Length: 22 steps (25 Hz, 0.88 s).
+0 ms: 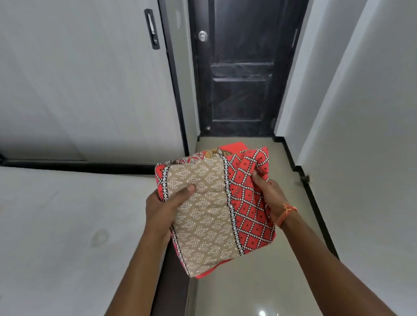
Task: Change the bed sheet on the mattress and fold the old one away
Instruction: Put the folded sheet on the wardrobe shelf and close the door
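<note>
A folded bed sheet (214,212), red with a beige patterned band and black-and-white borders, is held in front of me above the floor. My left hand (164,206) grips its left edge, thumb on top of the beige band. My right hand (269,196) grips the right edge, fingers curled into the red checked part; an orange thread is round that wrist. The bare grey-white mattress (63,233) lies at the left, its corner just under my left forearm.
A dark closed door (242,62) stands straight ahead at the end of a narrow tiled floor strip (254,286). A white sliding wardrobe (82,79) is at the left, a white wall (367,128) at the right. A small red object (233,146) lies on the floor beyond the sheet.
</note>
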Tool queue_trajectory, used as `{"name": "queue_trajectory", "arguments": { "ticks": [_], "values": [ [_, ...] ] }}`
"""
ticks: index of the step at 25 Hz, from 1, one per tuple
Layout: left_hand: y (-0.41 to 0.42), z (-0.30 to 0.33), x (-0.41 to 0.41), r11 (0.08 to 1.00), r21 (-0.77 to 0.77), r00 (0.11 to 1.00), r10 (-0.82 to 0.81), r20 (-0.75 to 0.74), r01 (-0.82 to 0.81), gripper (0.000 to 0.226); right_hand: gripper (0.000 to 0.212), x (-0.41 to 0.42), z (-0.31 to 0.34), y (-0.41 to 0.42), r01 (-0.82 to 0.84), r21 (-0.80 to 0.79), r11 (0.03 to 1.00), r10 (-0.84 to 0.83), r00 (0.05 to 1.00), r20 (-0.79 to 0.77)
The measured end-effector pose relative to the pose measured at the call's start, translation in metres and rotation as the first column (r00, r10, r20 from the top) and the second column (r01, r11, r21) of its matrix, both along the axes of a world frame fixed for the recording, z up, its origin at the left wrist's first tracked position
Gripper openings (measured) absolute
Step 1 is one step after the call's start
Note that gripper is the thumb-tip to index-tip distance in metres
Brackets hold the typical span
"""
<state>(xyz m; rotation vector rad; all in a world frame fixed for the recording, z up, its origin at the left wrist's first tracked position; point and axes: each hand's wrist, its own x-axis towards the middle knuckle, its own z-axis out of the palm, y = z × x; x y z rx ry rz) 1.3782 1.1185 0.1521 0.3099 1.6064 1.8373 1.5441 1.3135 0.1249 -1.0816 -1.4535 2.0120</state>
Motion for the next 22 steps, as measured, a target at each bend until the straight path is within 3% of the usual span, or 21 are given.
{"name": "queue_trajectory", "arguments": {
  "ticks": [5, 8, 11, 14, 17, 19, 22],
  "values": [
    [0.051, -0.016, -0.010, 0.971, -0.048, 0.971, 0.232, -0.050, -0.234, 0.045, 0.051, -0.058, -0.026, 0.064, -0.125, 0.140, 0.982, 0.110, 0.988, 0.109],
    [0.103, -0.032, -0.027, 0.939, -0.097, 0.942, 0.320, -0.101, -0.329, 0.051, 0.048, -0.111, -0.039, 0.104, -0.031, 0.285, 0.958, -0.026, 0.981, 0.192],
    [0.162, -0.045, -0.066, 0.903, -0.107, 0.909, 0.409, -0.074, -0.415, 0.054, 0.074, -0.172, -0.042, 0.144, 0.044, 0.329, 0.943, -0.167, 0.920, 0.353],
    [0.217, -0.051, -0.122, 0.881, -0.128, 0.891, 0.451, -0.060, -0.455, 0.050, 0.079, -0.230, -0.039, 0.185, 0.017, 0.405, 0.914, -0.196, 0.892, 0.407],
    [0.286, -0.044, -0.178, 0.848, -0.141, 0.858, 0.496, -0.130, -0.512, 0.041, 0.080, -0.293, -0.032, 0.243, -0.061, 0.444, 0.894, -0.098, 0.940, 0.328],
    [0.329, -0.033, -0.207, 0.821, -0.156, 0.832, 0.518, -0.201, -0.549, 0.033, 0.080, -0.333, -0.024, 0.283, -0.168, 0.422, 0.891, 0.058, 0.964, 0.261],
    [0.376, -0.021, -0.246, 0.785, -0.183, 0.798, 0.538, -0.271, -0.591, 0.040, 0.084, -0.391, -0.017, 0.329, -0.304, 0.369, 0.878, 0.256, 0.951, 0.174]
  ]
}}
